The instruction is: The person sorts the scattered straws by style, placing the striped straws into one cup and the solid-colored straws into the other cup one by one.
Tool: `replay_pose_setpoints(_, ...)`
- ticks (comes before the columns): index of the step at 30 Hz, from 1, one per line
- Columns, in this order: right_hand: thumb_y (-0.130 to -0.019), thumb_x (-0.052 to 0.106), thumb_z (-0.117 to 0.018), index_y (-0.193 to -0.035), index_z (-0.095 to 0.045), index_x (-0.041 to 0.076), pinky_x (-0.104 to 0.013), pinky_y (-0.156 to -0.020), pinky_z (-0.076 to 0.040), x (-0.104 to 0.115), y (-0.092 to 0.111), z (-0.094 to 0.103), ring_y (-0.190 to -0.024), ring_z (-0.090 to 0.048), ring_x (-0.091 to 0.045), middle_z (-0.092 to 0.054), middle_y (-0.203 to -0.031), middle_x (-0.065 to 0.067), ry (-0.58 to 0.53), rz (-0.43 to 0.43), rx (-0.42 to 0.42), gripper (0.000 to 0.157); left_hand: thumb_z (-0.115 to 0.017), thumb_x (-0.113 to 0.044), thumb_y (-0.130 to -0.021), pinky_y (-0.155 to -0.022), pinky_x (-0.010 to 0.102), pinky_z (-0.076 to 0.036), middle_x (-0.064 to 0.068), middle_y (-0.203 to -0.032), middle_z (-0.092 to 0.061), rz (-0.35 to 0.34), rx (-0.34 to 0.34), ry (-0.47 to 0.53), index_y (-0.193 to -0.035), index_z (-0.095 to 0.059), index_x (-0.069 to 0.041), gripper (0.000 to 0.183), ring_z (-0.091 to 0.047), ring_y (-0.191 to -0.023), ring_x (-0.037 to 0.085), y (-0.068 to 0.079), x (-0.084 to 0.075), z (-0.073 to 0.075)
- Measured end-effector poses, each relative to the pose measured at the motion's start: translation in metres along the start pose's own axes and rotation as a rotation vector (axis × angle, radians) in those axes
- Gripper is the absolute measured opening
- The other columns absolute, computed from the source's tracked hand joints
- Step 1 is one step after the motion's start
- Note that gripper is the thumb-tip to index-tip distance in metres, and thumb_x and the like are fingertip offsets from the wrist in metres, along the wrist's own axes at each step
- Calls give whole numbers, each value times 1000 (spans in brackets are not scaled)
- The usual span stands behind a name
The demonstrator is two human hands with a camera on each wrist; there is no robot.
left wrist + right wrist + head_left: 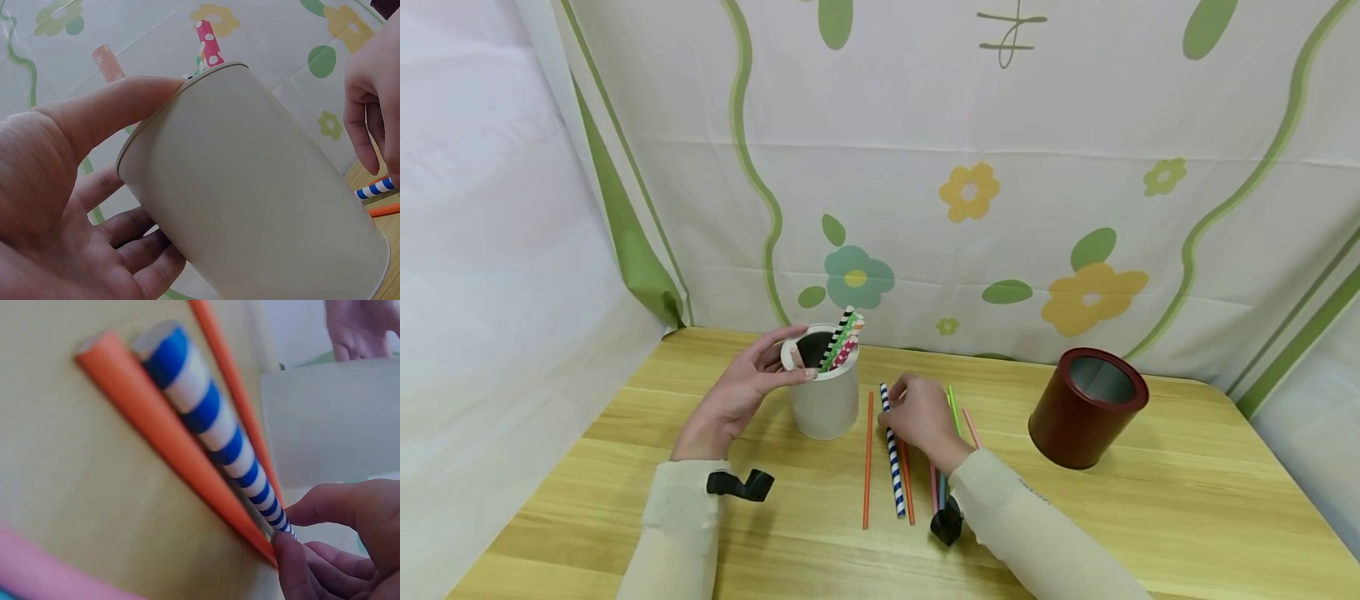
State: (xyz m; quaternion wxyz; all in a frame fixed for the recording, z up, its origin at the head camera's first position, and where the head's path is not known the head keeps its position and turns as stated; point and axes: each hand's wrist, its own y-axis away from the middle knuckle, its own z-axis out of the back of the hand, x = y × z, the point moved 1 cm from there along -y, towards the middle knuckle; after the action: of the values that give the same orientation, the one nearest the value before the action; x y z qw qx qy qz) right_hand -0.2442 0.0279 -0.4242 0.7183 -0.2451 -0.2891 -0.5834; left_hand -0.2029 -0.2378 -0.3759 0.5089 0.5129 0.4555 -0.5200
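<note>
A white can (pixel 824 404) stands at the table's back left, holding several patterned paper straws (pixel 841 340). My left hand (pixel 748 375) grips the can's rim, thumb on the near side and fingers at the far left; the left wrist view shows the thumb (pixel 119 106) lying along the rim. With thumb and fingertips, my right hand (pixel 922 414) pinches the upper part of a blue-and-white striped paper straw (pixel 893 467). On either side of it lie plain orange straws (pixel 867 475), also seen close up as an orange straw (pixel 169 437) in the right wrist view.
A dark red can (pixel 1078 421) stands on the wooden table (pixel 1187 500) at right. Pink, blue and green straws, including a bright green straw (pixel 954 408), lie partly under my right forearm. Behind the table hangs a flower-printed white cloth (pixel 887 108).
</note>
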Motion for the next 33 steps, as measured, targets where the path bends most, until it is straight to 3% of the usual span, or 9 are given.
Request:
replay_pose_setpoints(8,-86,14,-85,-106,-75,5,-32,-62,-61,-1,-4,14,-65,-73,-17,-79,-82,-6,-230,-136,72,24,-80,-8,-96,-113,27,-42,13,-166,-50,-4,-6,-2,-165,-44,-21,79,-50,-149,29,0,0,0)
replay_pose_setpoints(14,-92,14,-80,-119,-74,2,-42,-81,-68,1,-8,33,-78,-77,-20,-81,-98,-13,-445,-235,106,31,-80,-9,-96,-115,29,-41,14,-167,-49,-4,-6,-1,-165,-44,-20,79,-49,-150,30,0,0,0)
replay_pose_setpoints(19,-98,13,-74,-135,-66,-5,-40,-87,-67,-2,-14,54,-81,-76,-16,-80,-107,-16,-598,-188,150,42,-80,-10,-96,-118,35,-39,15,-167,-48,-2,-3,-3,-165,-43,-20,79,-48,-150,31,1,0,0)
replay_pose_setpoints(27,-100,6,-69,-141,-58,-12,-23,-78,-65,4,-18,90,-81,-75,-10,-77,-92,-1,-789,-132,161,45,-80,-10,-96,-117,33,-40,13,-167,-49,-3,-4,-3,-165,-44,-21,79,-49,-149,29,0,1,0)
replay_pose_setpoints(33,-101,4,-64,-144,-53,-12,-20,-79,-64,8,-18,112,-80,-74,-8,-76,-88,3,-854,-112,170,47,-80,-10,-96,-118,33,-39,13,-167,-49,-1,-2,-2,-165,-43,-20,79,-49,-149,29,0,1,0)
